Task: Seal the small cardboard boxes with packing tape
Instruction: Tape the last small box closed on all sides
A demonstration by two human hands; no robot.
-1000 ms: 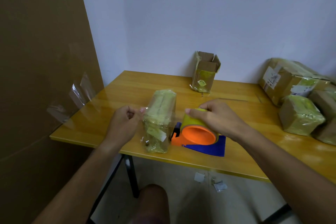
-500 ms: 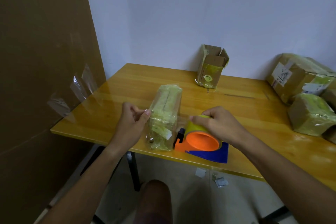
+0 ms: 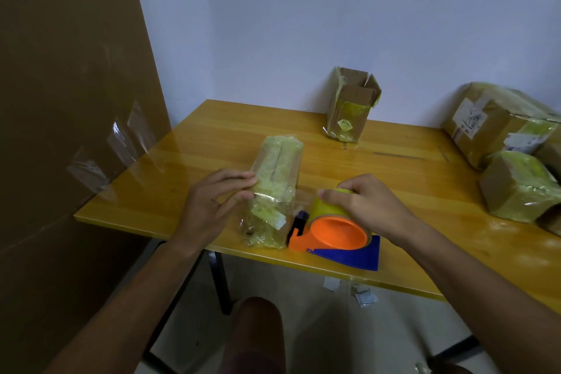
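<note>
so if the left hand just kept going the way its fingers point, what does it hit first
The left hand points right, its fingers already touching the tape-wrapped box. Going on, it would push that box, probably toward the tape dispenser.

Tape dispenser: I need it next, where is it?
Head view: the tape dispenser sits at the table's near edge, gripped by the right hand, just right of the taped box.

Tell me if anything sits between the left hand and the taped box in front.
Nothing visible does. The left hand already rests its straight fingers on the left side of the taped box. The right hand holds the tape dispenser, beside the box's right side.
</note>
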